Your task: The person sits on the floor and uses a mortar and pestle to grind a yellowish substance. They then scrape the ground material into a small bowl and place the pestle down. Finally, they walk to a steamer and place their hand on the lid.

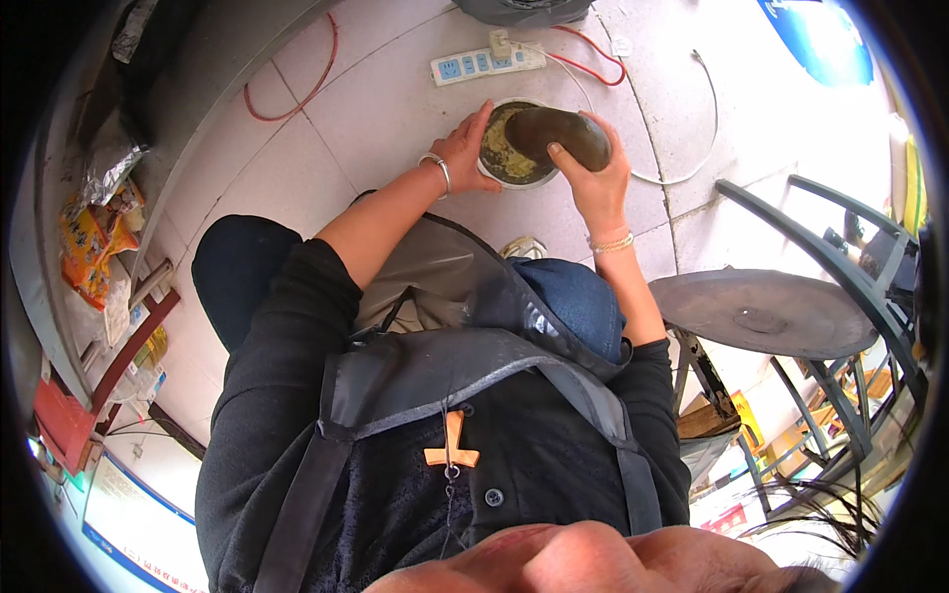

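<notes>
Low in front of me, above the tiled floor, a round bowl with a pale rim contains yellowish crushed material. My left hand is spread around the bowl's left side and grips it, thumb near the lower rim. In my right hand is a thick, dark, smooth pestle, possibly stone. Its rounded end leans into the bowl from the right, and its tip covers part of the contents. What supports the bowl's underside is hidden.
Beyond the bowl lies a white power strip with a plug in it. A red cable and a white cable curve across the floor. To my right stands a round dark seat among metal legs. Orange packaging sits at left.
</notes>
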Demonstrator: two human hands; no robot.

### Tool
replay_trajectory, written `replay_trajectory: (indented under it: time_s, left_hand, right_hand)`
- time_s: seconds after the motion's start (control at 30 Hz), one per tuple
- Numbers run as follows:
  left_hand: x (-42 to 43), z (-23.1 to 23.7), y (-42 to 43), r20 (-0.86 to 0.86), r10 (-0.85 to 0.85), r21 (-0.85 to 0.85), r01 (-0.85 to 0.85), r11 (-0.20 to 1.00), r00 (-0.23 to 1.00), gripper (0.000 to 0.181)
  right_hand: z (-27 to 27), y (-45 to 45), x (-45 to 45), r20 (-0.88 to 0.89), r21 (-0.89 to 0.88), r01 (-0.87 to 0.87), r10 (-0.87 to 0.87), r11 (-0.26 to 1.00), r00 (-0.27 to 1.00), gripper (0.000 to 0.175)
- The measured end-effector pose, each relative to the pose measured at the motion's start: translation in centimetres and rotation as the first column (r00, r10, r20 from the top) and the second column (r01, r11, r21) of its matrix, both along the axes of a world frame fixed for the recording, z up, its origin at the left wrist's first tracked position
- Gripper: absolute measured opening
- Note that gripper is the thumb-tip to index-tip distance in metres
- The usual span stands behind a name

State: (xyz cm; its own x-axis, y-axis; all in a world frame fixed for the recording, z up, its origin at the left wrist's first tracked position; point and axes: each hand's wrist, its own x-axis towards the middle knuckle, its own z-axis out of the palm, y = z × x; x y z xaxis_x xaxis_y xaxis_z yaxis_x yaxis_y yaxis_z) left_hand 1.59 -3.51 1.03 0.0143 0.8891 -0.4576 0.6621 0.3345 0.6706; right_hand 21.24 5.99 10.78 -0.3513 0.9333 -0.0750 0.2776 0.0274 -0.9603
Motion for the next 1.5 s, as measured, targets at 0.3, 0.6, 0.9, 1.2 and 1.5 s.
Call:
replay_trajectory:
  time_s: [0.3, 0.6, 0.9, 1.2, 1.5]
  left_hand:
    - [0.2, 0.0, 0.3, -0.013, 0.012, 0.0, -0.012, 1.0, 1.0, 0.143]
    - [1.7, -0.9, -0.7, -0.004, 0.086, 0.034, -0.086, 0.996, 0.996, 0.143]
    - [1.6, -0.5, -0.7, -0.045, 0.082, 0.006, -0.082, 0.997, 0.996, 0.142]
    - [-2.7, -0.7, 3.7, 0.039, -0.239, 0.018, 0.239, 0.971, 0.97, 0.144]
    - [-1.0, -0.1, -0.5, -0.068, 0.029, 0.138, -0.019, 0.99, 0.997, 0.138]
  right_hand:
    - [-1.0, 0.4, -0.8, 0.051, 0.007, -0.091, 0.091, 0.996, 0.995, 0.052]
    - [-1.0, 0.4, -0.8, 0.063, -0.012, -0.065, 0.065, 0.998, 0.996, 0.049]
    - [-1.7, -0.2, -0.8, 0.002, -0.076, -0.046, 0.047, 0.996, 0.999, 0.051]
    - [-2.3, -0.6, -0.5, -0.071, -0.054, 0.053, -0.057, 0.997, 0.996, 0.053]
    - [0.5, 0.5, -0.1, -0.002, -0.014, -0.01, 0.01, 1.0, 1.0, 0.055]
